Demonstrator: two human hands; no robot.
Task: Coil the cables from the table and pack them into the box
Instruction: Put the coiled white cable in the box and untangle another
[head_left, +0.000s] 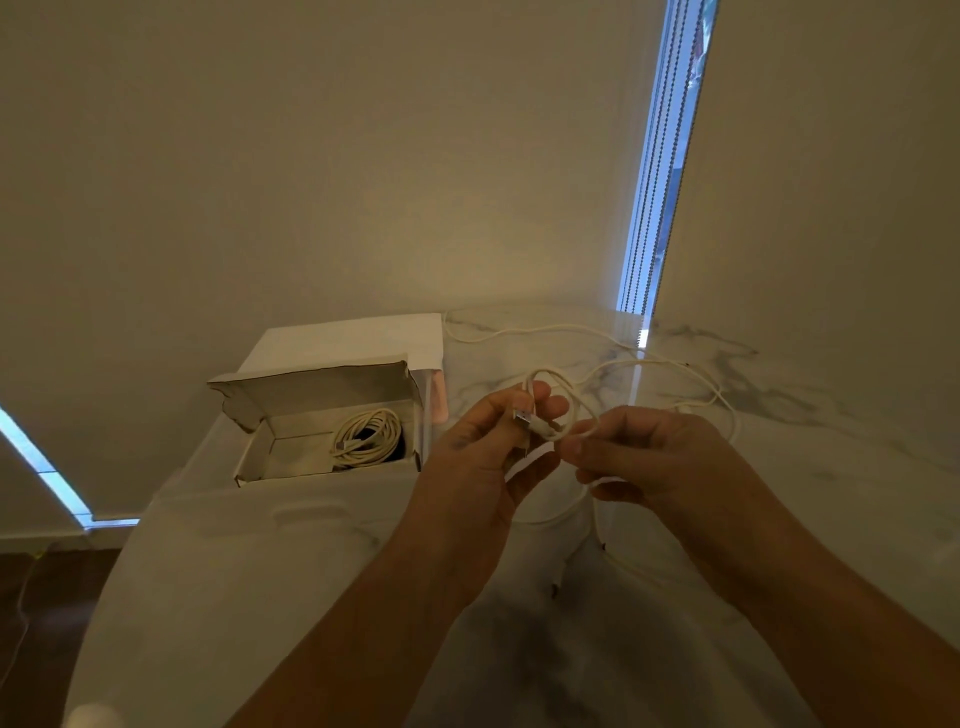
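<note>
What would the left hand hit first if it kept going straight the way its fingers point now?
Probably the right hand. The left hand points up and right, gripping the white cable, and the right hand's fingers sit just beyond it; depth is unclear.

Bare white marble table (291, 561) lies open in front of the open grey cardboard box (291, 462). Loose cream cable (670, 366) sprawls across the far right. The box's raised lid (317, 384) blocks approach from behind.

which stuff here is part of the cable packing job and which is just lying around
Part of the job:
- white cable, held by left hand and right hand
- open cardboard box
- coiled cable already in the box
- loose cable on the marble table

Just lying about:
- white paper behind the box
- blind cords at the window
</note>
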